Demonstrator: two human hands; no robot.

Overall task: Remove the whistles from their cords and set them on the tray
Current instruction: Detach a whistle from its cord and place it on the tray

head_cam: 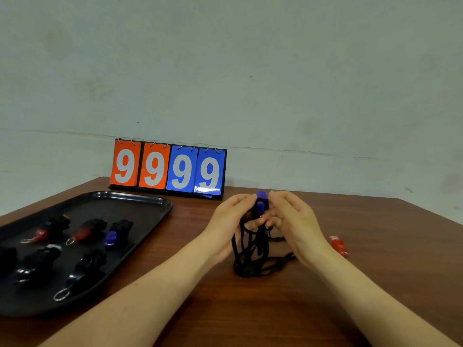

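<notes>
A blue whistle [261, 202] is held upright above the table between both hands. My left hand [229, 220] grips it from the left and my right hand [293, 225] from the right, fingers curled around its lower end. Its black cord [251, 254] hangs down in loose loops onto the table. A red whistle [338, 245] lies on the table just right of my right wrist. The black tray [150, 204] at the left carries several whistles with bundled cords, among them two red ones [41, 234] [81, 232] and a blue one [111, 237].
A flip scoreboard [167, 167] showing 9 9 9 9 stands at the table's back edge against the wall, behind the tray. The brown wooden table [375, 284] stretches to the right of my hands.
</notes>
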